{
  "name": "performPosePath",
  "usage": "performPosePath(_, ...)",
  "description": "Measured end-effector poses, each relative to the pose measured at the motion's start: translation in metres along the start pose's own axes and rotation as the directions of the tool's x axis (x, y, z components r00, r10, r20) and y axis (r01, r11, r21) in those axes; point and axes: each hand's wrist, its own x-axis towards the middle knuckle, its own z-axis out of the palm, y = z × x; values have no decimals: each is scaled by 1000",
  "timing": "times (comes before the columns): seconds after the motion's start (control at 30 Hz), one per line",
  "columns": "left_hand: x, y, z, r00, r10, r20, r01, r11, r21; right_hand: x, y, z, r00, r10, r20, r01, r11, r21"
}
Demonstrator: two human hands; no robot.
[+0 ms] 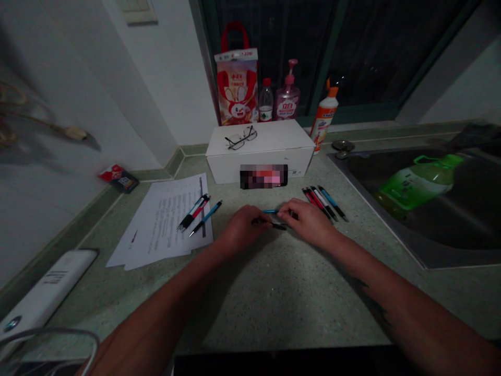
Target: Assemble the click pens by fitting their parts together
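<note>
My left hand (246, 225) and my right hand (307, 219) are close together over the middle of the counter, fingers pinched. A blue pen piece (270, 211) spans the gap between them, its right end at my right fingertips. Just below it, a black-and-white pen piece (279, 226) sticks out from my left fingertips. Whether these are whole pens or parts, I cannot tell, as the fingers cover the ends. Several pens (319, 202), red, white and blue, lie side by side right of my right hand. More pens (201, 214) rest on printed sheets (156, 224) at the left.
Behind my hands stands a white box (260, 138) with glasses (241, 138) on top and a phone (263, 177) leaning on its front. Bottles (287, 99) and a red bag (237, 89) stand behind it. A sink (407, 245) holding a green jug (418, 183) is at right; a white power strip (50, 287) lies left.
</note>
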Motion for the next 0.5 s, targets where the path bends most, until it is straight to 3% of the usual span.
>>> performPosePath(0.1,-2,-3,4,983,110,144,-128,985,120,-1,3,1,999,-11,50,14,999,-48)
performPosePath(0.2,-2,-5,5,972,131,193,-166,970,176,-3,3,4,995,-2,101,17,990,-139)
performPosePath(0.4,4,-9,1,1000,-4,-13,8,953,304,-3,-4,6,982,19,186,29,967,-253)
performPosePath(0.5,7,-11,-1,1000,-26,2,23,922,386,-2,-5,4,981,29,192,24,962,-270)
